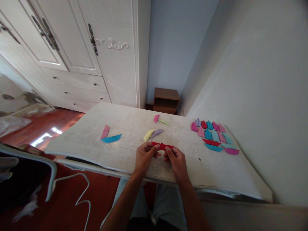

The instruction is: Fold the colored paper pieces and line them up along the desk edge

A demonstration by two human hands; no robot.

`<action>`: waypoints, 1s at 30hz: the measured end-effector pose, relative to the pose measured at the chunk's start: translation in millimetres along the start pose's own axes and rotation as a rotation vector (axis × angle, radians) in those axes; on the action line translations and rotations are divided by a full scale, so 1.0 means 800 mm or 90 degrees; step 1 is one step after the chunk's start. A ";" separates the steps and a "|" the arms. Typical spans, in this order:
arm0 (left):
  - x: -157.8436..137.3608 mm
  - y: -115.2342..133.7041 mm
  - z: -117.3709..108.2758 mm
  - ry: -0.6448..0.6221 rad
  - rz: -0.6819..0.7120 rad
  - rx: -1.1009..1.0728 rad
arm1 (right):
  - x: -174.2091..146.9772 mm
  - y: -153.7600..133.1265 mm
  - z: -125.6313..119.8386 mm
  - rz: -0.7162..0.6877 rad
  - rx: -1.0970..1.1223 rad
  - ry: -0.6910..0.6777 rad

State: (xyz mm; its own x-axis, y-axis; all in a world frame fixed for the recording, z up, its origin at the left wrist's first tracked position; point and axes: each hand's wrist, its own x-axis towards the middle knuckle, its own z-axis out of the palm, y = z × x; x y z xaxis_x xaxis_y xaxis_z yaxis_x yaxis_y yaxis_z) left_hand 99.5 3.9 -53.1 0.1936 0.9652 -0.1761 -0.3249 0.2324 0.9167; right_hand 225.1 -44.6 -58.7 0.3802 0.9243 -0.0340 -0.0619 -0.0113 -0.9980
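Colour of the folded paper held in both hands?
Red: the folded paper shows best in the head view.

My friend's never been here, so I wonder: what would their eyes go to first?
Probably the red folded paper, pinched between the left hand and the right hand above the near side of the pale table. Next might come the colourful folded papers grouped at the table's right, near the wall. Beyond the table, to the left, the big white cupboard stands out too.
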 end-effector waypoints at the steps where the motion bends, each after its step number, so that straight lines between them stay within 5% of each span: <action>1: 0.000 -0.001 -0.001 -0.005 0.006 0.008 | 0.001 0.001 0.000 -0.001 -0.004 -0.001; 30: -0.009 -0.003 -0.009 -0.013 0.065 0.024 | -0.011 0.000 0.003 -0.049 -0.027 0.019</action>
State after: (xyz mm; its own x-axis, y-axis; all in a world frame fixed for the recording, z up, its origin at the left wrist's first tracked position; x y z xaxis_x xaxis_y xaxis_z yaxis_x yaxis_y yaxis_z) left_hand 92.0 -3.0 -56.9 0.1806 0.9808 -0.0731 -0.3084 0.1271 0.9427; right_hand 219.9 -51.7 -58.3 0.4097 0.9112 0.0424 0.0082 0.0428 -0.9990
